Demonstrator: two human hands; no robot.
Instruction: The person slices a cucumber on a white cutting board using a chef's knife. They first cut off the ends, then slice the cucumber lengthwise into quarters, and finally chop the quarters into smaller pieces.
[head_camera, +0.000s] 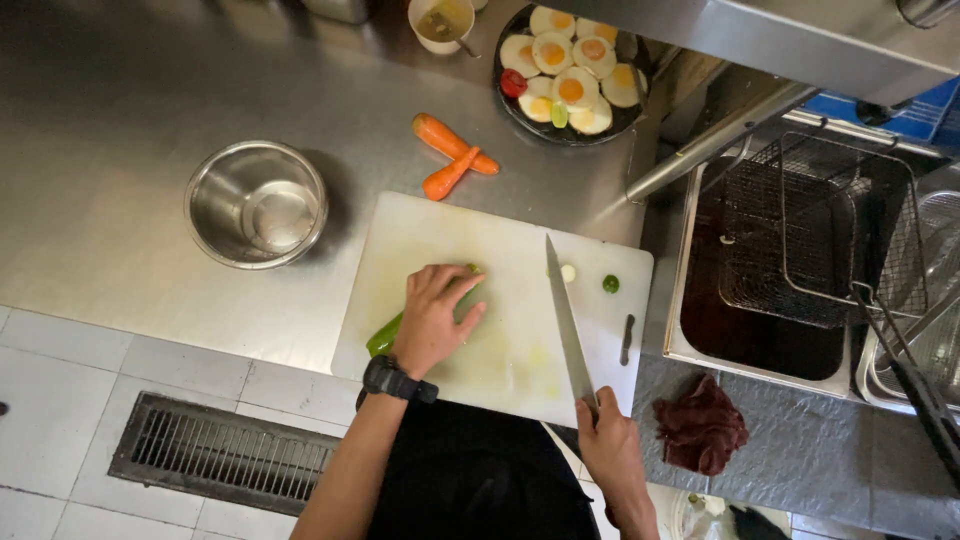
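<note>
Right hand: right hand (608, 447), nearest the camera at the bottom edge, has its fingers closed around the handle of a knife (567, 320).
Knife: long blade lies across the white cutting board (430, 235), tip pointing away from the person, well to the right of the vegetable.
Left hand: left hand (433, 315) presses down on a green vegetable (384, 337), fingers curled over its top and thumb spread to the right; a black wristwatch (396, 380) sits on the wrist.
Green vegetable: lies tilted on the left part of the board, its lower end sticking out below the palm near the board's left edge; most of it is hidden under the hand, so its kind cannot be told.
Cut pieces: a small pale piece (568, 273) lies just right of the blade, and a small green round piece (610, 284) sits a little farther right.
Carrots: two carrots (452, 156) lie crossed on the steel counter (120, 120), just beyond the board's far edge.
Bowl: steel bowl (256, 204) stands on the counter, left of the board.
Plate: dark plate (620, 121) of fried eggs sits at the far side of the counter.
Fryer: wire basket (820, 235) hangs over dark oil on the right.
Cloth: dark red cloth (700, 425) lies below the fryer.
</note>
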